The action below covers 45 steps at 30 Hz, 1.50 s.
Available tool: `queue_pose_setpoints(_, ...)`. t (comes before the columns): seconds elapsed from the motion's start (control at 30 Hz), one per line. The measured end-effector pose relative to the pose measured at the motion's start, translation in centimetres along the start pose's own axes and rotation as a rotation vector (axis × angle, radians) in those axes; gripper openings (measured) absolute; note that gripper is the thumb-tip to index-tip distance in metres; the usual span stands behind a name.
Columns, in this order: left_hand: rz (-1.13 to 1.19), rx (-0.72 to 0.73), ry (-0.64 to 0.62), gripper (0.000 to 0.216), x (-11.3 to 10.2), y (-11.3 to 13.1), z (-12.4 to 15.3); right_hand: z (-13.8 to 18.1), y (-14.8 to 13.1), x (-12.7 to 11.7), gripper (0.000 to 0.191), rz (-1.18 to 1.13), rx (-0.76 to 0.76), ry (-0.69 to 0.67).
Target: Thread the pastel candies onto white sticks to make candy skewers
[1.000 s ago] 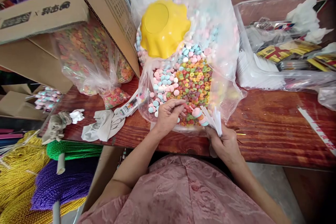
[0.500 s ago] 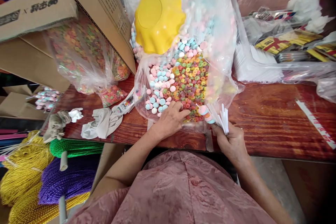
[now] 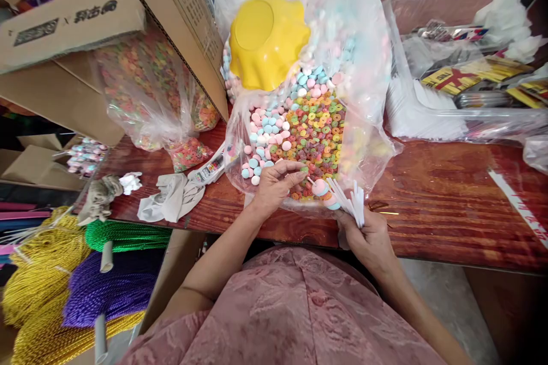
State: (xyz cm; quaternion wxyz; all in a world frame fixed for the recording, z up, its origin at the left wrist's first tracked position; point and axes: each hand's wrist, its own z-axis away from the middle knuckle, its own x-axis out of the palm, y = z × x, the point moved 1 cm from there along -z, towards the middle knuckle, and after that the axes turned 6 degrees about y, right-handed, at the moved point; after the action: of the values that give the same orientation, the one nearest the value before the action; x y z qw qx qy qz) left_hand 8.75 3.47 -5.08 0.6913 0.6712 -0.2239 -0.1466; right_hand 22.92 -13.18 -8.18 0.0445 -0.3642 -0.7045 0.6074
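Observation:
My left hand point(image 3: 278, 183) is over the near edge of the candy, its thumb and fingertips pinched on what looks like a small green gummy ring point(image 3: 303, 170). My right hand point(image 3: 370, 239) is closed round a bundle of white sticks point(image 3: 353, 202). From the same hand a skewer points left, threaded with pink and blue marshmallows point(image 3: 319, 187). Its bare tip is close to my left fingertips. Beneath both lies an open plastic bag with many-coloured gummy rings point(image 3: 319, 131) and loose pink, blue and white marshmallows point(image 3: 268, 125).
A yellow scalloped bowl point(image 3: 268, 40) sits upside down on the marshmallow bag. To the left stands a cardboard box point(image 3: 184, 17) with bagged gummy rings point(image 3: 145, 85). A clear plastic tray point(image 3: 483, 114) of sticks and packets is at right. Crumpled gloves point(image 3: 171, 197) lie on the table.
My left hand has lifted slightly from the gummy rings, its fingertips now pinched together. My right hand has shifted a little left, bringing the skewer tip nearer the left fingers.

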Motion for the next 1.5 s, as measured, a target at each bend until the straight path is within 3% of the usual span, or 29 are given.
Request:
queue_pose_setpoints(0.13, 0.2, -0.12, 0.073, 0.034, 0.4, -0.4, 0.5, -0.8, -0.6, 0.6, 0.018, 0.003, -0.037, -0.01)
queue_pose_setpoints(0.27, 0.169, -0.062, 0.166, 0.031, 0.1, -0.6, 0.9, -0.9, -1.2, 0.9, 0.022, -0.056, -0.024, 0.018)
queue_pose_setpoints(0.37, -0.003, 0.169, 0.196, 0.024, -0.1, -0.2, 1.1, -0.6, -1.4, 1.1, 0.03, -0.052, 0.016, 0.027)
queue_pose_setpoints(0.47, -0.276, 0.504, 0.148, 0.013, 0.0, 0.6, 1.3, -0.3, -1.5, 1.4, 0.029, -0.038, 0.047, 0.036)
queue_pose_setpoints(0.57, -0.463, 0.73, 0.109, 0.006, 0.3, 1.2, 1.2, -0.4, -1.8, 1.8, 0.031, -0.064, 0.048, 0.055)
queue_pose_setpoints(0.73, -0.635, 0.915, -0.01, 0.013, 0.7, 2.2, -0.2, -1.9, -2.6, 2.1, 0.035, -0.165, 0.095, 0.082)
queue_pose_setpoints(0.9, -0.573, 1.028, -0.094, 0.021, 1.4, 2.9, -1.3, -3.0, -2.3, 1.1, 0.035, -0.197, 0.128, 0.126)
queue_pose_setpoints(1.13, -0.577, 0.894, -0.102, 0.018, 2.7, -0.2, 0.7, -1.2, -0.1, 1.1, 0.037, -0.206, 0.146, 0.097)
queue_pose_setpoints(1.27, -0.399, 0.751, -0.085, 0.019, 2.8, -0.9, 1.8, -1.5, -0.6, 1.6, 0.038, -0.21, 0.188, 0.148)
queue_pose_setpoints(1.43, 0.181, 0.218, 0.083, 0.036, 2.8, -0.5, 1.8, -2.9, -1.2, 1.8, 0.038, -0.212, 0.173, 0.137)
queue_pose_setpoints(1.5, 0.332, 0.012, 0.082, 0.047, 3.1, -0.4, 1.7, -2.7, -0.9, 1.9, 0.037, -0.184, 0.15, 0.095)
